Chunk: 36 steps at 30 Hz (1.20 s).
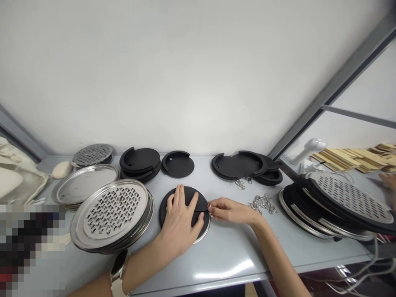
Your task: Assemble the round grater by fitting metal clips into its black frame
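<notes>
A round black disc (201, 198) lies on the grey shelf in front of me, with a thin metal rim (205, 234) showing under its lower right edge. My left hand (181, 220) rests on top of the disc, fingers spread. At the disc's right edge my right hand (230, 210) pinches a small bent-wire metal clip (209, 204) between thumb and forefinger. Right of that hand lies a loose heap of similar clips (262, 203), with a few more clips (239, 185) behind. To the left stands a stack of round metal grater plates (114, 212).
Black round covers (140, 159) sit along the wall, with more covers (232, 166) to the right. Plain metal plates (86, 185) lie at left. A stack of black-and-metal discs (352, 198) stands right, near wooden strips (359, 159). Another person's hand (388, 180) shows at far right.
</notes>
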Available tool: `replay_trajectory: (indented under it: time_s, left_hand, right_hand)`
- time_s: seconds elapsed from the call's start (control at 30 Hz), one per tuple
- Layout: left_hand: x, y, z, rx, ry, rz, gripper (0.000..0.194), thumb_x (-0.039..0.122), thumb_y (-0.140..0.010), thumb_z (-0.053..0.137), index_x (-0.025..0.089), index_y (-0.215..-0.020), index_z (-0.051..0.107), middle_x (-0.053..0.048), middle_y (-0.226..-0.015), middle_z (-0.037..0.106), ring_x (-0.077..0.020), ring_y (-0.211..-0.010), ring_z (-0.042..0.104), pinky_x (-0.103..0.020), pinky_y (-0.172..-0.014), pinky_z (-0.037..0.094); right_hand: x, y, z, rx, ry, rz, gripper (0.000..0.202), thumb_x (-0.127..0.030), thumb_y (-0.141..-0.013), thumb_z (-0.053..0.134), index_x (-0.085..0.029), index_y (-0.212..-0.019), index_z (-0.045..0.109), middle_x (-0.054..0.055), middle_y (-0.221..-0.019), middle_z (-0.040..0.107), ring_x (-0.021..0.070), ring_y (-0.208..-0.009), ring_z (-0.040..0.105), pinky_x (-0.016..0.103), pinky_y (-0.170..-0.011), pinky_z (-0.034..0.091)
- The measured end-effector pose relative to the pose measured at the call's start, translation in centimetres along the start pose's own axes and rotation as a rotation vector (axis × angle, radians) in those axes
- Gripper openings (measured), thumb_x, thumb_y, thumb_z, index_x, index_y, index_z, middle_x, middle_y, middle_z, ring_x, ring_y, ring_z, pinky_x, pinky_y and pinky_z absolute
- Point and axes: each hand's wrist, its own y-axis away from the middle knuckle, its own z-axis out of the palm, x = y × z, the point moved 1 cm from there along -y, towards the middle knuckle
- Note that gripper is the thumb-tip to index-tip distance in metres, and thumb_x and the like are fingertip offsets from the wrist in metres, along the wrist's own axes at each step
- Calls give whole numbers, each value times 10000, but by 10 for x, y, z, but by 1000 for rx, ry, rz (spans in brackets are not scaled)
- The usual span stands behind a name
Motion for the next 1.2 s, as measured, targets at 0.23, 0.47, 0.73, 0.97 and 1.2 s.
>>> replay_trajectory:
  time_s: [0.23,0.47,0.73,0.97,1.2]
  left_hand:
    - [3,2,-7,5,-4,-48,446,398,-902,499,164,-1281,515,-211,-1302,413,-403,-1228,370,-557,-945,354]
    - [7,3,-8,36,73,2,385,288,-885,519,180,-1254,496,-177,-1392,302,-382,-1290,286,-537,-959,363]
    - [9,-5,-14,-101,264,86,120,141,-889,511,202,-984,552,-37,-959,528,-216,-905,516,-384,-814,458]
    - [7,-2,-8,-98,337,70,85,115,-913,500,192,-930,534,-27,-918,513,-202,-890,505,-369,-810,464]
    - [9,-1,-9,-93,368,61,91,110,-907,510,198,-928,519,-26,-936,511,-202,-905,512,-373,-832,464]
  right_hand:
    - [-3,0,1,-18,-24,-20,384,-470,-922,438,-173,-679,449,-58,-573,377,74,-510,299,211,-485,262]
    - [0,-1,-1,-32,-100,-17,385,-489,-913,472,-164,-708,494,-48,-554,471,69,-479,393,201,-487,343]
    - [5,-2,-4,34,-169,-48,301,-433,-857,583,-175,-742,479,-63,-569,473,63,-502,404,172,-473,338]
    - [5,0,-4,-27,-173,-65,351,-460,-875,557,-176,-697,452,-77,-553,413,62,-501,359,187,-482,303]
    - [0,-1,-1,-15,-139,-97,364,-475,-897,510,-180,-696,440,-80,-544,393,68,-499,313,200,-472,243]
